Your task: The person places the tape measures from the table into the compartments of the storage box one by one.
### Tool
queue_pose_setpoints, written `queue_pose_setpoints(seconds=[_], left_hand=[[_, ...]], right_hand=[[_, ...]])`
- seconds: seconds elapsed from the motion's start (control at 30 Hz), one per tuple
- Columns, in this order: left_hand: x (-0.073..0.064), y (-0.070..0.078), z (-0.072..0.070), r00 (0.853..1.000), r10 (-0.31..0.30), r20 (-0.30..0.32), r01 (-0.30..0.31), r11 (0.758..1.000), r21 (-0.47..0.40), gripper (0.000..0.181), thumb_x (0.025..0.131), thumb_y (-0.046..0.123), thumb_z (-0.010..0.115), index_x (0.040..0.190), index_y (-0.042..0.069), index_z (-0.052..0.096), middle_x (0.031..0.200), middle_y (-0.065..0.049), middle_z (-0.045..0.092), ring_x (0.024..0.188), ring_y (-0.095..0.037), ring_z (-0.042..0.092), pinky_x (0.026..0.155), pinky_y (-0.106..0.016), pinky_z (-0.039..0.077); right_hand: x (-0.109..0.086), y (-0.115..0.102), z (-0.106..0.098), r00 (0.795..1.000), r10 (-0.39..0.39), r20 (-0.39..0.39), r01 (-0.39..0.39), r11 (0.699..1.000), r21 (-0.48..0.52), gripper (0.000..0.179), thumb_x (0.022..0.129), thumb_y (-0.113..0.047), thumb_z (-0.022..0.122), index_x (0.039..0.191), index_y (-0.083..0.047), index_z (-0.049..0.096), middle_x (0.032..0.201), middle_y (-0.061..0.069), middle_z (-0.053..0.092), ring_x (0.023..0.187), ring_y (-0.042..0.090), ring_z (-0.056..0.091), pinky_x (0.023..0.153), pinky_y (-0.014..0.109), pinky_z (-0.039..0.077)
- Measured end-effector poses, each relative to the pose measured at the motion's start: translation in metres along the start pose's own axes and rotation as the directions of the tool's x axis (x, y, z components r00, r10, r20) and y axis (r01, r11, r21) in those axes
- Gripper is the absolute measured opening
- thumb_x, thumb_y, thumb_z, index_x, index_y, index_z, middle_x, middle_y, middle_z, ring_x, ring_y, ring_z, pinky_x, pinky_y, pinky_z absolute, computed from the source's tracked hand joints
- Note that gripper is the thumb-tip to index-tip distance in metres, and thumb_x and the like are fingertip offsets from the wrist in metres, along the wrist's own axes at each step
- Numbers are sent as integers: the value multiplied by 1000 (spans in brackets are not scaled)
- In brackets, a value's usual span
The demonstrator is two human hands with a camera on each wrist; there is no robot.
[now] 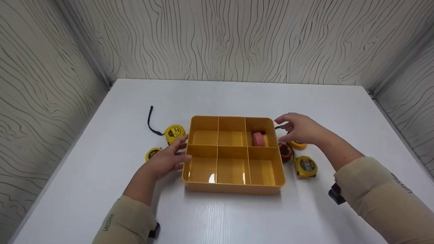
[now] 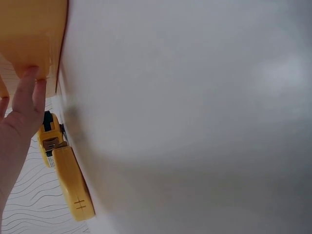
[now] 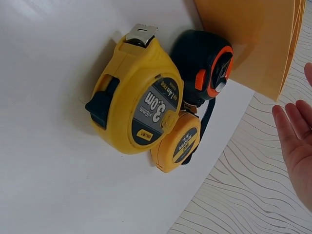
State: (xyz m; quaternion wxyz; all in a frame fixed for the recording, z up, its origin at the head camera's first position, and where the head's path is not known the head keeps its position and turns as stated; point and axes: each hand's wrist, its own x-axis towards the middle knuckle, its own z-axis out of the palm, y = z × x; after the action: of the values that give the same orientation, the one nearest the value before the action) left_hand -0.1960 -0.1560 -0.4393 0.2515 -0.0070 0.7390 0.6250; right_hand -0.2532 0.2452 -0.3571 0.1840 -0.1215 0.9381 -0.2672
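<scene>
While the amber box (image 1: 234, 188) shows me its near wall on the bench (image 1: 217, 218), its three columns run left to right between both hands. A yellow tape measure (image 1: 306, 166) lies just beside the right wall; opposite, I see the left hand (image 1: 165, 162) touching the left wall, fingers extended, gripping nothing. Farther off, a black-and-orange tape measure (image 3: 192, 54) sits by the right wall. The pink object (image 1: 258, 139) rests in the far right compartment, leftward of the right hand (image 1: 300, 128), which is nearer to it and holds nothing; whether that hand touches the box, I cannot tell.
</scene>
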Motion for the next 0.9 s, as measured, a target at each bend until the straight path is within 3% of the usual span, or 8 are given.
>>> queue_pose_setpoints(seconds=[0.9], left_hand=[[0, 2, 1, 1000, -7, -2, 7, 1000, 10, 75, 80, 30, 70, 139, 43, 26, 139, 6, 34, 120, -18, 45, 93, -36, 45]], right_hand=[[-7, 17, -11, 1000, 10, -28, -9, 1000, 24, 65, 76, -30, 74, 133, -16, 44, 136, 10, 42, 121, 35, 44, 89, 47, 46]])
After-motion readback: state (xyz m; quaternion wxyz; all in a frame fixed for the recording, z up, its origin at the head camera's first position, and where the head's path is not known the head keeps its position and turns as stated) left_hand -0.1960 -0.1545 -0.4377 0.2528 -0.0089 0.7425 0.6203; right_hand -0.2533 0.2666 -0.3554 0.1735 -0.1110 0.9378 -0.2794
